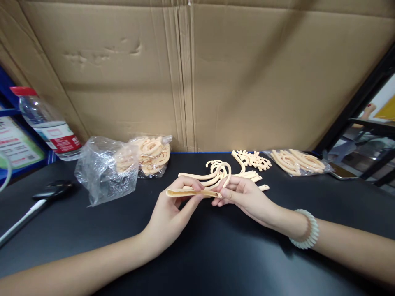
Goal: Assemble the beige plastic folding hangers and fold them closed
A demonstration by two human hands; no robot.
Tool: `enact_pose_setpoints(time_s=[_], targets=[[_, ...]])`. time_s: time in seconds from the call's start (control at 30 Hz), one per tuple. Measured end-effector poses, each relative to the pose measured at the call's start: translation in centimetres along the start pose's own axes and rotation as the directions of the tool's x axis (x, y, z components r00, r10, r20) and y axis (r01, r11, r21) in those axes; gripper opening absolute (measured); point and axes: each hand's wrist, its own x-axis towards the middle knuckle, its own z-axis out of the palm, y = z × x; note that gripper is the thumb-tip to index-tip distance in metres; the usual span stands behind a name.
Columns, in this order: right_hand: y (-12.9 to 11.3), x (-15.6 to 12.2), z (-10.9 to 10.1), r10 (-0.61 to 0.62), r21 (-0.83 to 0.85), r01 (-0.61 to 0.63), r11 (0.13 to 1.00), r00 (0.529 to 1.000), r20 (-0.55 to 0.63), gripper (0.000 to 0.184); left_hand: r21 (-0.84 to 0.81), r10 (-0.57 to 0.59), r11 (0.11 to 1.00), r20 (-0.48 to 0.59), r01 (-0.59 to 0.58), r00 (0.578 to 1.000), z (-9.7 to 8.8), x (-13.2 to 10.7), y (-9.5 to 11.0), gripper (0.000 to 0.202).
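Both hands meet over the black table (197,255) on one cream plastic hanger piece (185,192), a long flat arm with a curved hook (226,170) at its right end. My left hand (173,213) pinches the arm between thumb and fingers. My right hand (243,197), with a pale coil band on its wrist, grips the piece at the hook end. A small stack of similar cream hanger arms (247,176) lies on the table just behind the hands.
A crumpled clear bag (105,170) and a bag of cream hook parts (152,154) lie at the back left. Loose small cream parts (254,159) and another filled bag (298,161) are back right. A water bottle (46,123) stands far left; a cardboard wall (197,74) closes the back.
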Motion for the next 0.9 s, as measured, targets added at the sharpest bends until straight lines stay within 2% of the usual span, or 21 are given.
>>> enact_pose_setpoints(time_s=[0.13,0.4,0.6,0.77,0.9], targets=[[-0.08,-0.07,0.15,-0.003,-0.024,0.002,1.000,1.000,-0.024,0.023,0.036,-0.004,0.999,-0.001,0.004,1.000,0.05,0.02,0.13,0.004],[-0.04,-0.09,0.23,-0.034,-0.081,0.032,0.996,0.999,-0.031,0.024,-0.008,-0.018,1.000,0.011,0.019,1.000,0.21,0.04,0.13,0.006],[0.02,-0.09,0.27,-0.056,-0.041,0.054,0.998,0.997,-0.044,0.025,-0.060,-0.031,0.998,0.018,0.032,0.999,0.28,-0.06,-0.09,0.005],[-0.09,-0.14,0.32,-0.046,0.022,0.047,0.999,0.998,-0.040,0.023,-0.125,-0.095,0.988,-0.012,0.092,0.995,0.31,0.12,0.02,0.008],[-0.09,-0.16,0.35,-0.079,-0.059,0.074,0.995,0.993,-0.091,0.027,-0.162,-0.164,0.975,-0.041,0.155,0.986,0.29,0.31,0.08,0.014]])
